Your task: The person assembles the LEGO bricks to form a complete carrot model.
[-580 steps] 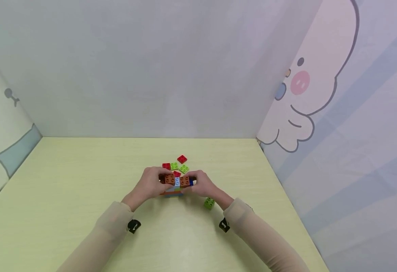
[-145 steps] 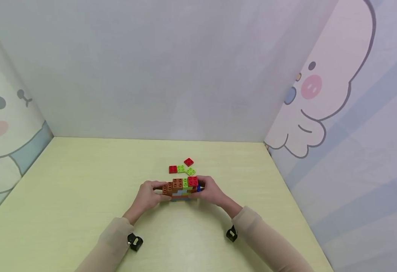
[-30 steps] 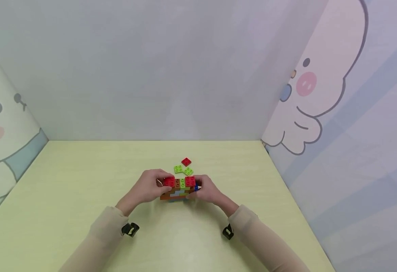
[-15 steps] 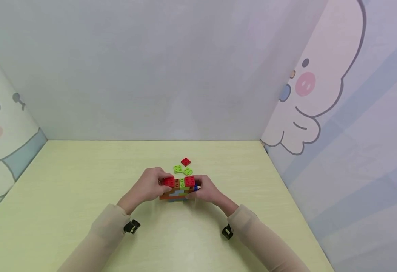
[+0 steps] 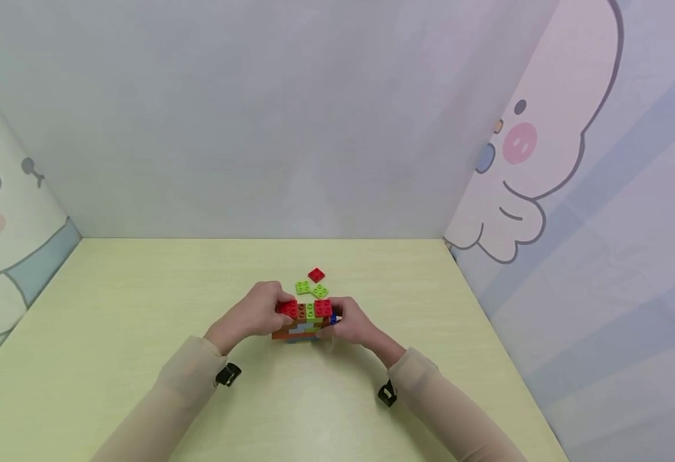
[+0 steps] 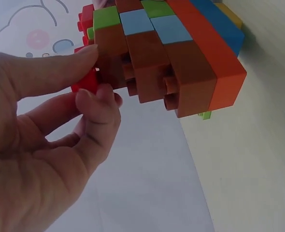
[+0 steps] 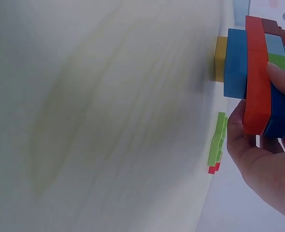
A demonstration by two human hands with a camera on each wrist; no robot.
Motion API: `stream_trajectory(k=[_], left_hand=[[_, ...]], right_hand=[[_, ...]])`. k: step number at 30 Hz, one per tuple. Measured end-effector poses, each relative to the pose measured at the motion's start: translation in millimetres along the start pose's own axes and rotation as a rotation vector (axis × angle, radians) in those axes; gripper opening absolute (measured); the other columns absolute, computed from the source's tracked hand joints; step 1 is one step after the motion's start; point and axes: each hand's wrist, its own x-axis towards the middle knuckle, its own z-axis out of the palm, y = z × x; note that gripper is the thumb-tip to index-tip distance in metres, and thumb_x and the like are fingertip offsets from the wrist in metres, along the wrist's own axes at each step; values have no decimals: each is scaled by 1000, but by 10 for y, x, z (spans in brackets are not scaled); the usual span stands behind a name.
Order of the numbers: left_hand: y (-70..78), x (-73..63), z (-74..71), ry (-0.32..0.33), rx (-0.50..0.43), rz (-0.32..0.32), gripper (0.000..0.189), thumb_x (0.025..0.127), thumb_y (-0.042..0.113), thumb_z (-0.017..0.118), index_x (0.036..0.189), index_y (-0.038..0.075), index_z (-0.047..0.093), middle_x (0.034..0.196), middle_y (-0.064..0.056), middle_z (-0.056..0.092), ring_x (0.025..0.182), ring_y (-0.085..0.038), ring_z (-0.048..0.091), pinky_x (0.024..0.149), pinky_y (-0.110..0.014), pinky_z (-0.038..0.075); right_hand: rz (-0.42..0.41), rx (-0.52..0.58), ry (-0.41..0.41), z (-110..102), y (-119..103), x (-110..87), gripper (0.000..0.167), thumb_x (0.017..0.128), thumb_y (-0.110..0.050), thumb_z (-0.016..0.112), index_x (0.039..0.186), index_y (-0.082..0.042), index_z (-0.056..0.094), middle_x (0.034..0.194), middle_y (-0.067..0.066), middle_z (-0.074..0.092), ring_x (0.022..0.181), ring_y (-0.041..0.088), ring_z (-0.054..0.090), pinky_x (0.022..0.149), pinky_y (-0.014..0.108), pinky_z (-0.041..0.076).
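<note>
A stepped block build of toy bricks [image 5: 301, 328] stands mid-table, with yellow, blue and orange layers low down and brown, light blue and green bricks above. My left hand [image 5: 264, 309] pinches a red brick [image 6: 88, 81] at the top left of the build, between thumb and fingers. In the left wrist view, brown bricks [image 6: 194, 77] step outward below it. My right hand [image 5: 350, 321] grips the build's right end, around dark blue bricks [image 7: 280, 108] in the right wrist view. Another red brick [image 5: 323, 308] sits on top near that hand. Fingers hide parts of both ends.
Behind the build lie a flat green piece [image 5: 303, 287], a second flat green piece [image 5: 320, 291] and a flat red piece [image 5: 316, 274]. The pale yellow table [image 5: 141, 276] meets a grey wall [image 5: 256, 128] at the back.
Since the oldest frame, red bricks have come onto the build's top; two loose red pieces and a green brick have left the table. Lately my left wrist has lifted slightly; my right hand holds still.
</note>
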Motion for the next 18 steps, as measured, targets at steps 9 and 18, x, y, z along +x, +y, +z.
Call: stream_trajectory(k=[9, 18], left_hand=[[-4, 23, -11, -52, 53, 17, 5, 80, 4, 74, 84, 8, 72, 77, -6, 47, 74, -20, 40, 57, -29, 34], [-67, 1, 56, 36, 23, -15, 28, 77, 8, 79, 104, 5, 74, 84, -1, 53, 77, -19, 46, 63, -31, 41]], right_hand=[[5, -21, 7, 33, 175, 78, 44, 72, 3, 80, 113, -4, 67, 100, -1, 69, 89, 12, 62, 81, 32, 50], [-8, -25, 22, 61, 389, 148, 45, 71, -1, 83, 113, -9, 68, 100, -4, 68, 92, 15, 62, 81, 32, 50]])
